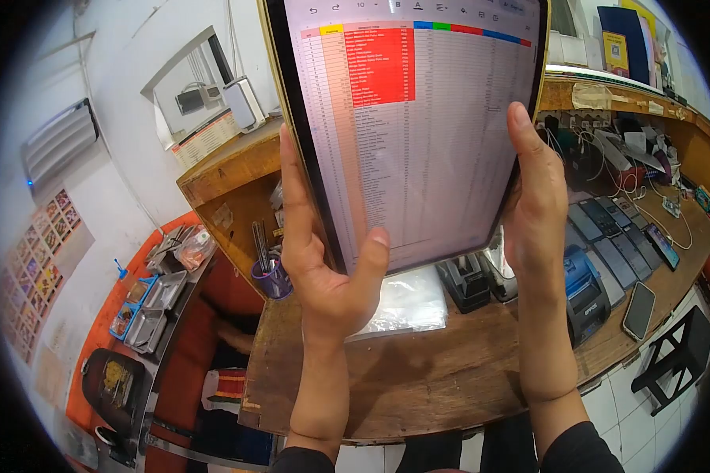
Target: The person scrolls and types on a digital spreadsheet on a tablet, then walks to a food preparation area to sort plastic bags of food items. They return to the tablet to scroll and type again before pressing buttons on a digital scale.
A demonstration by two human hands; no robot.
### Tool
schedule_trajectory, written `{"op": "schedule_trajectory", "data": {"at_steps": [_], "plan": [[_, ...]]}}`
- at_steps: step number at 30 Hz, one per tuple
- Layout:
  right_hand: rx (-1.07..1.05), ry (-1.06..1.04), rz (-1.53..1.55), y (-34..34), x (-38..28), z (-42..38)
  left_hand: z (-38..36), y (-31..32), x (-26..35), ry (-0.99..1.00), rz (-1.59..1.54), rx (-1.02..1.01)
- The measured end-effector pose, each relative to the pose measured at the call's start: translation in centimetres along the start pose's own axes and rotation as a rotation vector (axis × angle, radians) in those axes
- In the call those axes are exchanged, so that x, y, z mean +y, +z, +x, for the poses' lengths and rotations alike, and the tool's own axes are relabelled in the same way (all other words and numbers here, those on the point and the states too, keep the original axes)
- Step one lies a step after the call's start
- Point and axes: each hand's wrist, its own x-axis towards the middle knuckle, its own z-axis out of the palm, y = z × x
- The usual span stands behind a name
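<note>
White walls (pixel 126 47) and a wooden desk (pixel 450 366) surround the work. At ten o'clock, a pale louvred unit (pixel 61 140) hangs on the wall; below it, toward nine, is a sheet of small pictures (pixel 35 256). Metal trays (pixel 146 329) sit at eight o'clock on a narrow counter, with a dark pan (pixel 117 386) of yellowish food nearer the bottom edge. Just left of centre, a purple mesh cup (pixel 271 276) holds upright sticks or pens.

The left hand (pixel 331 272) grasps the lower left of a large tablet (pixel 442 158), its thumb over the screen's bottom edge. Held upright at twelve o'clock above the desk, the tablet shows a spreadsheet with a red block of rows. Clear plastic (pixel 406 303) lies beneath it, toward six. The right hand (pixel 538 189) grips the tablet's right edge, thumb pointing up along the side.

At four o'clock stand a blue and black device (pixel 588 292) and, lower, a black stool (pixel 678 359). Several phones (pixel 611 240) lie in rows at three, with tangled cables (pixel 643 189) above them.
</note>
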Motion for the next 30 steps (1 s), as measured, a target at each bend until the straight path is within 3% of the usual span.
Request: {"op": "schedule_trajectory", "data": {"at_steps": [8, 13, 22, 30], "plan": [[0.025, -0.027, -0.024, -0.6, 1.0, 0.3, 0.0, 0.2, -0.1, 0.076, 0.071, -0.018], [-0.122, 0.042, 0.091, -0.8, 0.3, 0.0, 0.0, 0.0, -0.1, 0.068, 0.048, -0.009], [-0.135, 0.03, 0.041, -0.9, -0.2, -0.3, 0.0, 0.0, -0.1, 0.025, 0.04, 0.025], [0.013, 0.009, -0.057, -0.1, 0.5, 0.1, 0.0, 0.0, -0.9, 0.064, 0.029, 0.009]]}}
